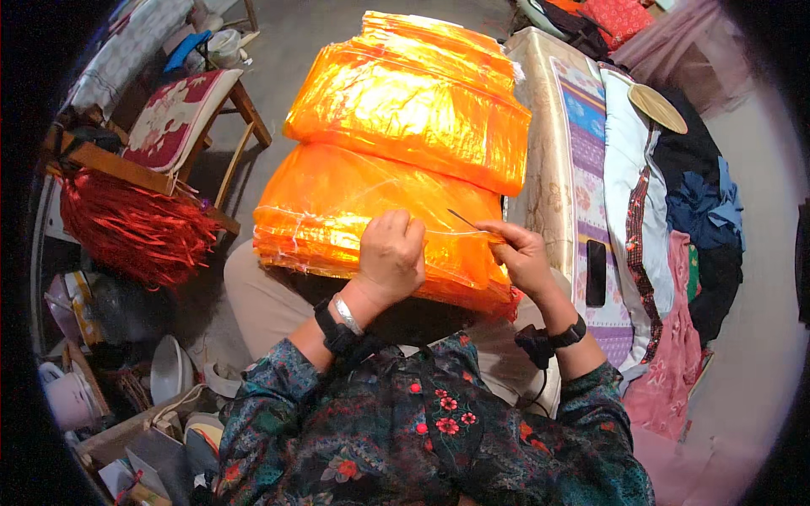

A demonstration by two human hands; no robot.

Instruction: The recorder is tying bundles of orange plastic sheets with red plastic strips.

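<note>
A thick stack of shiny orange plastic sheets point(337, 190) lies in front of me, its near edge over my lap. Over the near part of it, my left hand point(392, 253) is closed in a fist, knuckles up. A thin white string point(447, 234) stretches from this hand across to my right hand point(519, 253). Between the right thumb and fingers, a slim, dark, needle-like tool point(461, 219) is pinched, its free end pointing up and left. Whether the string passes through it is too small to tell. My left fingertips are hidden from view.
On the right is a bed point(540, 126) with a black phone point(596, 274), a round hand fan point(658, 108) and clothes point(666, 371). To the left stands a wooden chair point(186, 118) near red plastic strands point(126, 219). Bowls point(171, 369) and boxes crowd the lower left.
</note>
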